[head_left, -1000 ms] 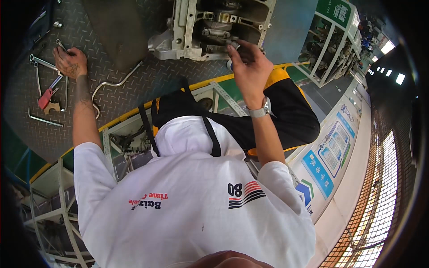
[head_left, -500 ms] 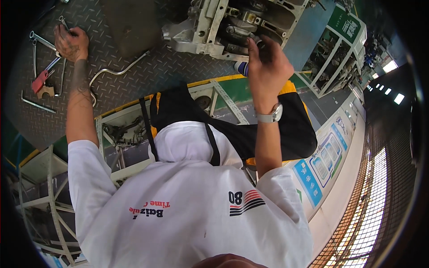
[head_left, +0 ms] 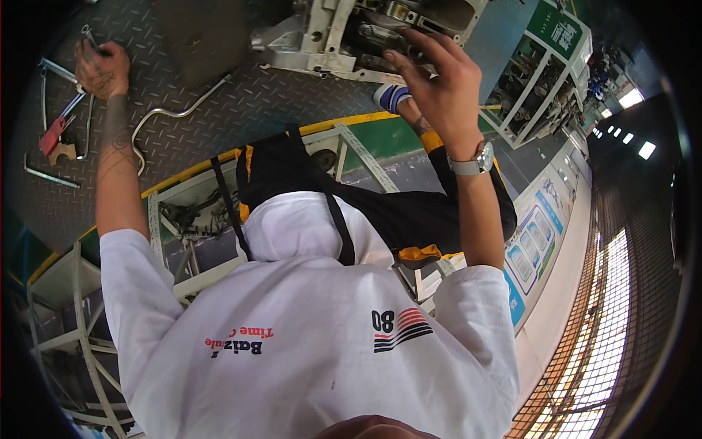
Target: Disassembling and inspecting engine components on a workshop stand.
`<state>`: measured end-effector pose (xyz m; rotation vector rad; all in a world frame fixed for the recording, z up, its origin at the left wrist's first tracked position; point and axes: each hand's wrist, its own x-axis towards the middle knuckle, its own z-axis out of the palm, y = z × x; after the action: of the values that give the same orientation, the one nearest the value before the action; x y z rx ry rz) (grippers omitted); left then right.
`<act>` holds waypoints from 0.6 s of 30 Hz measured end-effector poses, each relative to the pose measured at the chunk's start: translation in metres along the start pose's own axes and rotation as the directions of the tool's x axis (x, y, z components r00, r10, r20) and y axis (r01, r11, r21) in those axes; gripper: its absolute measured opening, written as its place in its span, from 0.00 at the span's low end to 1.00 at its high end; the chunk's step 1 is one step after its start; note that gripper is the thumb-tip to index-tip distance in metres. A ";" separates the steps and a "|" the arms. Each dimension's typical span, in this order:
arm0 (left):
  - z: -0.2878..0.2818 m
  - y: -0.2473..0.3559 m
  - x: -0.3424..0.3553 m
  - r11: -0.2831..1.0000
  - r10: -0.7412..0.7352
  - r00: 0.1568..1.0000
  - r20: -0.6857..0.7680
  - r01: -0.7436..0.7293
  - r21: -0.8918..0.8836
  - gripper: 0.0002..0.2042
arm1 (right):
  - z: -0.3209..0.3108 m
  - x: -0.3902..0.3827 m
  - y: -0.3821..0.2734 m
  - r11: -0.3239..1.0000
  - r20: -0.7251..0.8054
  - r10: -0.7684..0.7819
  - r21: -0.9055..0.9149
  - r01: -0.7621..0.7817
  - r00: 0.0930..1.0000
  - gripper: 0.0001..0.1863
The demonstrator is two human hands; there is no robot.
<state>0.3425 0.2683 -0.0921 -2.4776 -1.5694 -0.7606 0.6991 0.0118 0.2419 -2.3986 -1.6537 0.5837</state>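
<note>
My left hand (head_left: pixel 102 71) is over the checkered metal bench at the far left. Its fingers are curled round a ring wrench (head_left: pixel 87 31), whose ring end sticks out past them. Beside that hand lies another wrench (head_left: pixel 58 71), and below it are a red-handled tool (head_left: pixel 53 135) and a brown notched piece (head_left: pixel 63 151). My right hand (head_left: pixel 442 84), with a watch on the wrist, hovers at the near side of an engine block (head_left: pixel 333 40). Its thumb and fingers are apart with nothing between them. Behind the fingers shows part of the crankshaft (head_left: pixel 376 33).
A bent metal bar (head_left: pixel 175 113) and an L-shaped bar (head_left: pixel 51 172) lie on the bench (head_left: pixel 212 110). A thin tool (head_left: pixel 292 71) lies along the block's near edge. A foot in a blue-and-white sandal (head_left: pixel 391 95) is below the block. A rack of parts (head_left: pixel 523 88) stands to the right.
My right hand has lifted away from the crankshaft, its fingers spreading. My left hand has shifted slightly with the ring wrench. The sandalled foot shows more, and the whole view has shifted a little.
</note>
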 end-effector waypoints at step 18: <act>0.025 -0.029 -0.016 1.000 -0.031 1.000 -0.004 0.031 -0.002 0.23 | 0.002 -0.007 -0.002 0.990 0.044 -0.084 -0.113 0.089 0.995 0.22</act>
<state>0.3206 0.2779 -0.1265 -2.4576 -1.6097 -0.7708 0.6940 0.0059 0.2422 -2.3928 -1.8452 0.5384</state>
